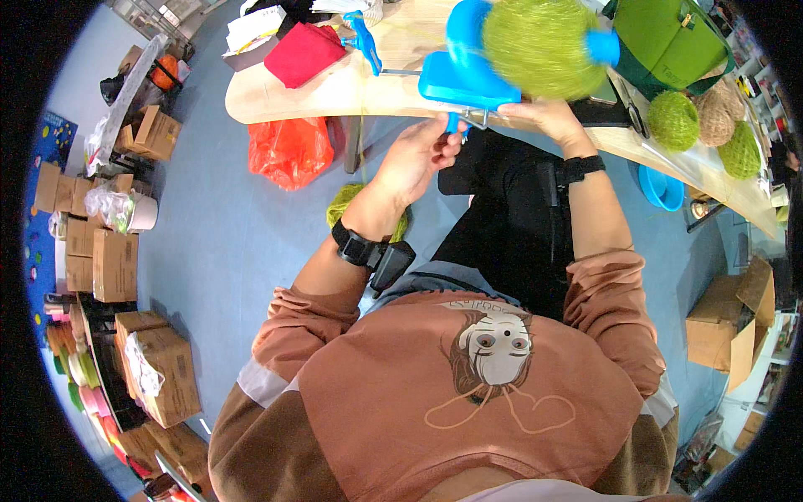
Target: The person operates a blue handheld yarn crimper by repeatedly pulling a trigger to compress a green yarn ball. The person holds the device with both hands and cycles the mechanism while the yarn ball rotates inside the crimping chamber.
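Observation:
A blue yarn ball winder (464, 81) stands at the near edge of the wooden table (295, 103). Its spool carries a large wound ball of yellow-green yarn (542, 47), whose strands look blurred. Below the tabletop, a metal clamp (478, 119) with a blue screw handle (453, 123) hangs from the winder. My left hand (423, 150) pinches that handle between thumb and fingers. At the table edge, my right hand (549, 122) lies under the yarn ball, its fingertips by the winder's base. The rest of its grip is hidden.
A blue yarn guide (364, 41), red cloth (305, 55) and green bag (668, 44) are on the table. Wound green yarn balls (673, 121) and scissors (637, 116) lie to the right. A red plastic bag (290, 152) hangs below; green yarn (342, 202) is behind my left forearm.

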Demonstrator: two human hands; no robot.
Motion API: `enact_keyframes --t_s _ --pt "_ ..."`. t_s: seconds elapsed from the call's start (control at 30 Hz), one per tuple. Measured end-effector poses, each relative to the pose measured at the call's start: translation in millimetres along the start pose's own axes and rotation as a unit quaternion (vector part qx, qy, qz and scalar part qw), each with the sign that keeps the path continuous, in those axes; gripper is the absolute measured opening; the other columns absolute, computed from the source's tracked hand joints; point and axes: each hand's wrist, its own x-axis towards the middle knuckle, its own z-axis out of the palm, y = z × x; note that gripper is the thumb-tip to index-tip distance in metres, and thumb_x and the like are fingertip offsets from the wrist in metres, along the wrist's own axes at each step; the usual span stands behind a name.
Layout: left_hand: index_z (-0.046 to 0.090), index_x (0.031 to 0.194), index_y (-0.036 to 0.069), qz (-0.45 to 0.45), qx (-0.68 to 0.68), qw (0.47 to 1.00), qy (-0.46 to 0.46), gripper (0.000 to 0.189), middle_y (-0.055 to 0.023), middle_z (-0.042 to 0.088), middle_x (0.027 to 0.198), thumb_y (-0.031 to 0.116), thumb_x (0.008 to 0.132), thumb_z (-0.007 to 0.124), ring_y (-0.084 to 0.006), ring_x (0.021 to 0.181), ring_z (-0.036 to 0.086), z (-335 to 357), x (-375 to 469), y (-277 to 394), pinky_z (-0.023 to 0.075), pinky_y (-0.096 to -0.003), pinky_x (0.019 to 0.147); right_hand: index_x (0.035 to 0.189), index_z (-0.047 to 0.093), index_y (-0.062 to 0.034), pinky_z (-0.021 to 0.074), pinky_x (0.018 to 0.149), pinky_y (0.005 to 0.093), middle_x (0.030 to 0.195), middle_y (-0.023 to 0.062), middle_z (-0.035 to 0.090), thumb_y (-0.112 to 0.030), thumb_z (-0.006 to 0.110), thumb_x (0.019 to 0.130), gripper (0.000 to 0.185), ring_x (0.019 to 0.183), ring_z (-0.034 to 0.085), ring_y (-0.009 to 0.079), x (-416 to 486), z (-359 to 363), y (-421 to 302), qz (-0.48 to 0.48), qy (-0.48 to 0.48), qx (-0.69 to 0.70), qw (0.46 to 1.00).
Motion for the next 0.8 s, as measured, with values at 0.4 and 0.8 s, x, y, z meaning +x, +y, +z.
enact_keyframes --t_s 0.4,0.8 --pt "0.062 0.1 0.004 -0.128 0.004 0.991 -0.035 0.034 0.0036 0.053 0.075 0.037 0.097 0.055 -0.0069 0.066 0.046 63.6 37.9 -47.3 0.0392 -0.0224 0.058 0.13 0.048 0.0011 0.0449 0.095 0.0327 0.118 0.0101 0.06 -0.016 0.086 0.066 0.076 0.108 0.056 0.0206 0.7 0.0 -2.5 0.013 -0.036 0.086 0.996" --pt "0.061 0.097 0.003 -0.109 -0.014 0.993 0.05 0.032 0.0032 0.05 0.071 0.033 0.099 0.051 -0.0077 0.062 0.042 -24.4 21.4 -69.0 0.0364 -0.0222 0.057 0.132 0.047 0.0008 0.0379 0.102 0.0331 0.128 0.0114 0.055 -0.022 0.083 0.069 0.076 0.114 0.052 0.021 4.5 0.2 -5.4 0.035 -0.031 -0.017 0.999"
